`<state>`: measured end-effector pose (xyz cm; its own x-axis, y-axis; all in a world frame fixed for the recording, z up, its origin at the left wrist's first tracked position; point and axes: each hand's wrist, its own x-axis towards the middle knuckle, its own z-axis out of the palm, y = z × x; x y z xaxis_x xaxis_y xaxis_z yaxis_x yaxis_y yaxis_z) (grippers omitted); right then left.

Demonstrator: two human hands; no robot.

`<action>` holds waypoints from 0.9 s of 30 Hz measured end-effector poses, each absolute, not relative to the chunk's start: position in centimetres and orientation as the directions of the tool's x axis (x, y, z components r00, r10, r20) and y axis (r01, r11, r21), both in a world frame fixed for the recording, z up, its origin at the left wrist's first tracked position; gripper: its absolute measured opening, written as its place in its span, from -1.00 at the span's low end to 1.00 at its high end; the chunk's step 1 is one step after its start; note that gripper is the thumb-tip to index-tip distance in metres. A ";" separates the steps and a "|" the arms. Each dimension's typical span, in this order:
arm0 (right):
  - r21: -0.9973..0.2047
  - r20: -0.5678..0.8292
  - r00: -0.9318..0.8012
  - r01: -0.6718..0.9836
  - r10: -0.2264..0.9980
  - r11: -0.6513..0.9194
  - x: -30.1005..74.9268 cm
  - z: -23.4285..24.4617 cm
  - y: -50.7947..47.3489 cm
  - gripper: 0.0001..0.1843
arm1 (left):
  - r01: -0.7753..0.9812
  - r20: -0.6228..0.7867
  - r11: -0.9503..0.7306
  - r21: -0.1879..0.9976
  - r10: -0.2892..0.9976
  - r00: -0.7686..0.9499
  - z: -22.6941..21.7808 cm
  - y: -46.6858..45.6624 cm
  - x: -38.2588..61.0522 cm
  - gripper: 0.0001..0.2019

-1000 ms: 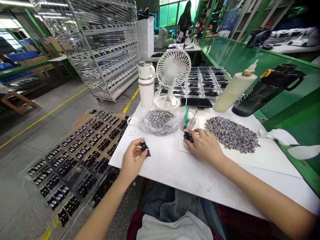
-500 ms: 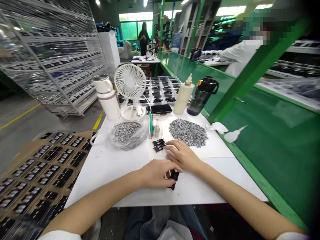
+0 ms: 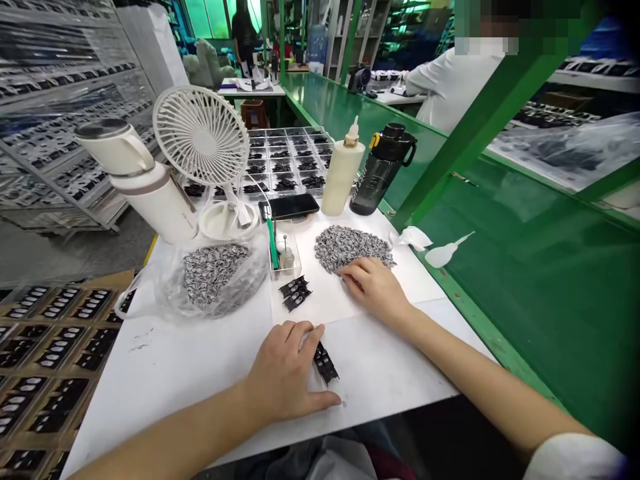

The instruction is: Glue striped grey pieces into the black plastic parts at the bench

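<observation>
My left hand (image 3: 287,370) rests on the white table, thumb and fingers apart around a slim black slotted plastic part (image 3: 326,367). Its index fingertip is at the far end of that part, and the thumb lies clear of the near end. At the near edge of a pile of small grey pieces (image 3: 350,247) is my right hand (image 3: 375,285), its fingertips drawn together. Whatever is between those fingertips is too small to make out. Between the hands, a little farther off, a few similar black parts (image 3: 295,293) lie side by side on white paper.
A clear bag of grey pieces (image 3: 215,277), a white fan (image 3: 205,143), a white flask (image 3: 160,203) and a small box with a green-handled tool (image 3: 273,243) stand left. Behind are a phone (image 3: 290,207), a squeeze bottle (image 3: 343,177), a dark bottle (image 3: 379,177) and a compartment tray (image 3: 287,150).
My right hand has moved away from my left, onto the pile's edge. My left hand has opened from its grip on the black part. The view has shifted closer to the table.
</observation>
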<state>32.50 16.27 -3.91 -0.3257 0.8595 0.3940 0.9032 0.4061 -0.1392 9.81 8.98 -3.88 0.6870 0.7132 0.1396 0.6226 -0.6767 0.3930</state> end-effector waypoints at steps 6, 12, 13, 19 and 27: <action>0.044 0.328 -0.403 0.910 0.854 0.413 30.2 -3.3 18.3 -0.78 | 0.585 0.154 -0.664 0.465 0.712 0.685 -4.4 9.3 9.8 -0.47; -0.027 0.347 -0.398 0.901 0.849 0.433 30.5 -3.3 18.4 -0.84 | 0.451 0.189 -0.503 0.737 0.795 0.577 -4.3 9.7 9.3 -0.41; -0.089 0.363 -0.379 0.895 0.851 0.436 30.6 -3.2 18.2 -0.87 | 0.434 0.180 -0.460 0.775 0.818 0.546 -4.3 9.8 9.3 -0.40; -0.789 0.273 -0.102 0.545 0.957 0.283 30.7 -1.7 15.0 -0.90 | 0.218 0.183 -0.305 0.927 0.875 0.448 -4.4 9.9 9.7 -0.36; -0.939 0.214 -0.234 0.217 0.948 0.265 28.6 -1.9 12.4 -0.84 | 0.161 0.187 -0.278 0.947 0.886 0.424 -4.3 10.0 9.7 -0.36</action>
<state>28.64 12.44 -1.87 -0.2339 0.9484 0.2138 0.2170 0.2653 -0.9394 9.71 9.99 -4.31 0.4237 0.8862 0.1874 0.1615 -0.2775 0.9471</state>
